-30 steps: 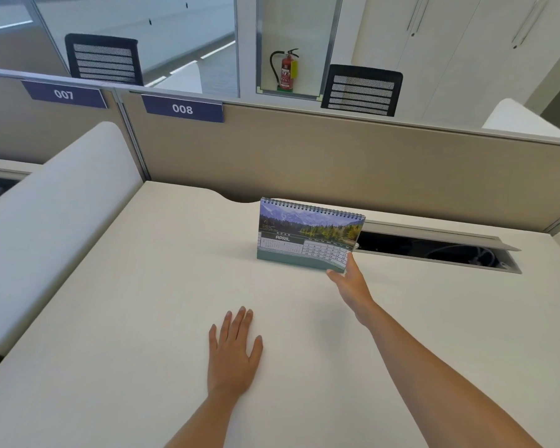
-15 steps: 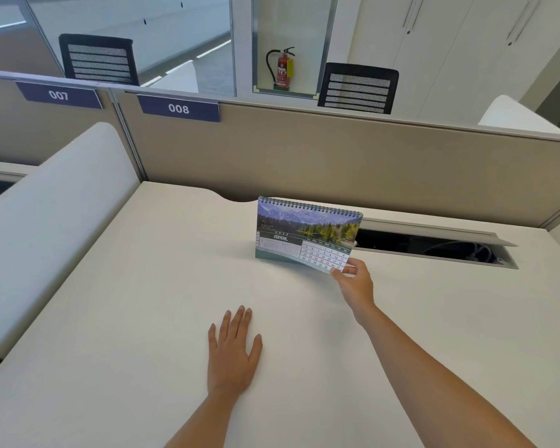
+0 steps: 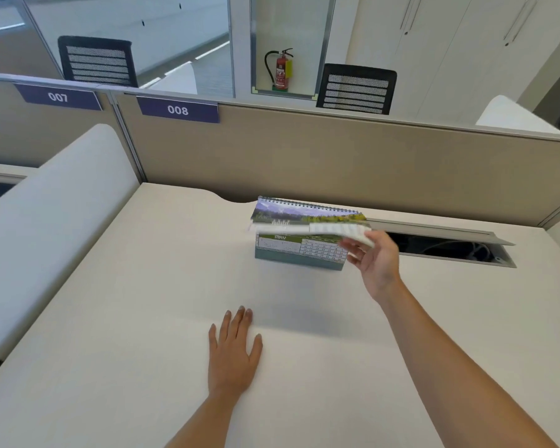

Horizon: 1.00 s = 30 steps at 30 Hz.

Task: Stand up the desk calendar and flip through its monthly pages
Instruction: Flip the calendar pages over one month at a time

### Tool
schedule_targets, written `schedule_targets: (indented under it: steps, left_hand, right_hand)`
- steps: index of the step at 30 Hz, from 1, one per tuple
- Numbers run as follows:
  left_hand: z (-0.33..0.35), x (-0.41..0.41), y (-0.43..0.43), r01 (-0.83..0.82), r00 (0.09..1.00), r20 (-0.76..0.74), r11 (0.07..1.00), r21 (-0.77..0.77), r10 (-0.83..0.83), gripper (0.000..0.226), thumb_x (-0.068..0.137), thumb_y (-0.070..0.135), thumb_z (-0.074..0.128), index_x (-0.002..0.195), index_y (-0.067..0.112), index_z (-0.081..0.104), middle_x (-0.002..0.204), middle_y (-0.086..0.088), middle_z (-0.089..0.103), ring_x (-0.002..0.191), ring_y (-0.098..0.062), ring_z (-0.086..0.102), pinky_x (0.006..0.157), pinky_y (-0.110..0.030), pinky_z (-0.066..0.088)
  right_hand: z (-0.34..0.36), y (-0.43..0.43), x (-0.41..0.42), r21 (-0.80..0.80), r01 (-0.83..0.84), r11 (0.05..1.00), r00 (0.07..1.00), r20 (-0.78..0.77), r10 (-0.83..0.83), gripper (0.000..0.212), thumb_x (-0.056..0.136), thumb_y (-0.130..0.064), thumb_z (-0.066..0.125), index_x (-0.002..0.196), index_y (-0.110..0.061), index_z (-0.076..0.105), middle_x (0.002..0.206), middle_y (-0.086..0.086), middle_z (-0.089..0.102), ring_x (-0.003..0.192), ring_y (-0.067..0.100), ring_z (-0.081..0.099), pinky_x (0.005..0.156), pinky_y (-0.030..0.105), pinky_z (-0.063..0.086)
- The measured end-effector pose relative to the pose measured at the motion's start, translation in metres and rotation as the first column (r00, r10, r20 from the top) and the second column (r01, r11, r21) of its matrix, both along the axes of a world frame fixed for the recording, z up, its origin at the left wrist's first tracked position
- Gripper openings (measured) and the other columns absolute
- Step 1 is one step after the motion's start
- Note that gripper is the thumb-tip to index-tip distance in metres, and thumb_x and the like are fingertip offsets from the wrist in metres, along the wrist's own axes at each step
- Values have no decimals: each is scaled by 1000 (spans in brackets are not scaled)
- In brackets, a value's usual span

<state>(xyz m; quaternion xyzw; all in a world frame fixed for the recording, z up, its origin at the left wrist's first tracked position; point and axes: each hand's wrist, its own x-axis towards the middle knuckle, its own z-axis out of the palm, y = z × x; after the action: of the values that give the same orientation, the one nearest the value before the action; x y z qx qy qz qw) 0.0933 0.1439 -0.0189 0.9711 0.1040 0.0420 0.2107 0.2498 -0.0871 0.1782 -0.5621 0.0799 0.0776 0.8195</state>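
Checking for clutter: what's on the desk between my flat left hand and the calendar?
Nothing: the head view shows bare desk between left hand and calendar.

The left hand point(image 3: 233, 357) lies flat, palm down, fingers together and pointing forward, forearm bare. The right hand point(image 3: 374, 258) is raised on an outstretched bare arm, fingers pinching a lifted page edge.

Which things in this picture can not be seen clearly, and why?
Head view:
- Lifted page: motion blur, print unreadable.
- May page: upper part covered by the lifted page; dates too small.
- Right hand fingertips: blurred, exact grip unclear.
- Cable tray contents: dark.
- Both forearms: cut by the bottom edge.
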Motion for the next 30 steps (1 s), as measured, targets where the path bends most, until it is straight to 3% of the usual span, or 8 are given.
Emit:
schedule_targets:
  steps: [6, 8, 10, 11, 13, 15, 17, 30]
  left_hand:
    - [1, 0, -1, -2, 1000, -10, 1000, 2, 3, 61, 93, 49, 25, 151, 29, 21, 158, 13, 18, 146, -10, 5, 117, -41, -2]
    - [0, 0, 0, -5, 1000, -12, 1000, 7, 5, 61, 93, 49, 25, 151, 30, 20, 158, 13, 17, 146, -10, 5, 117, -41, -2]
    - [0, 0, 0, -7, 1000, -12, 1000, 3, 7, 61, 93, 49, 26, 151, 30, 21, 158, 13, 19, 146, -10, 7, 117, -41, -2]
    - [0, 0, 0, -7, 1000, -12, 1000, 4, 7, 60, 93, 48, 27, 151, 30, 22, 157, 13, 20, 146, -11, 8, 117, -42, -1]
    - [0, 0, 0, -6, 1000, -16, 1000, 7, 6, 60, 93, 48, 27, 151, 30, 22, 157, 12, 21, 146, -11, 9, 117, -42, -1]
    - [0, 0, -1, -7, 1000, -18, 1000, 10, 7, 60, 93, 48, 27, 150, 30, 23, 157, 12, 21, 146, -11, 10, 116, -42, 0]
    - [0, 0, 0, -8, 1000, -16, 1000, 11, 8, 60, 93, 49, 27, 150, 30, 24, 157, 12, 22, 146, -12, 10, 116, -42, 1]
    - [1, 1, 0, -4, 1000, -15, 1000, 2, 4, 61, 93, 50, 23, 151, 31, 20, 158, 14, 17, 146, -9, 4, 117, -41, -3]
  right_hand:
    - [52, 9, 22, 81, -10, 997, 986, 169, -3, 44, 91, -37, 31, 102, -18, 69, 113, 0, 72, 113, 24, 63, 80, 38, 40]
    - [59, 16, 30, -26, 12, 1000, 977, 215, -6, 43, 92, -42, 33, 107, -23, 69, 121, -3, 68, 118, 21, 59, 86, 40, 39]
    - [57, 22, 38, -317, 57, 947, 962, 271, 33, 35, 92, -44, 42, 109, -27, 67, 124, -5, 64, 119, 18, 55, 96, 41, 40]
    - [52, 23, 43, -513, 80, 854, 952, 294, 88, 33, 91, -44, 47, 112, -27, 66, 127, -6, 61, 120, 18, 53, 102, 43, 39]
    - [36, 21, 52, -867, 116, 484, 926, 270, 262, 38, 90, -45, 52, 124, -30, 57, 140, -8, 50, 129, 16, 44, 111, 49, 28]
    - [19, 18, 57, -979, 153, 137, 894, 196, 404, 47, 91, -47, 50, 136, -32, 46, 151, -8, 37, 140, 15, 29, 114, 54, 15]
    - [8, 18, 60, -987, 162, 7, 883, 148, 446, 53, 92, -47, 49, 142, -31, 39, 156, -7, 30, 146, 16, 16, 113, 57, 8]
    - [-11, 13, 60, -990, 139, -30, 888, 111, 446, 65, 92, -44, 51, 149, -32, 22, 160, -9, 17, 148, 20, 8, 113, 58, 7]
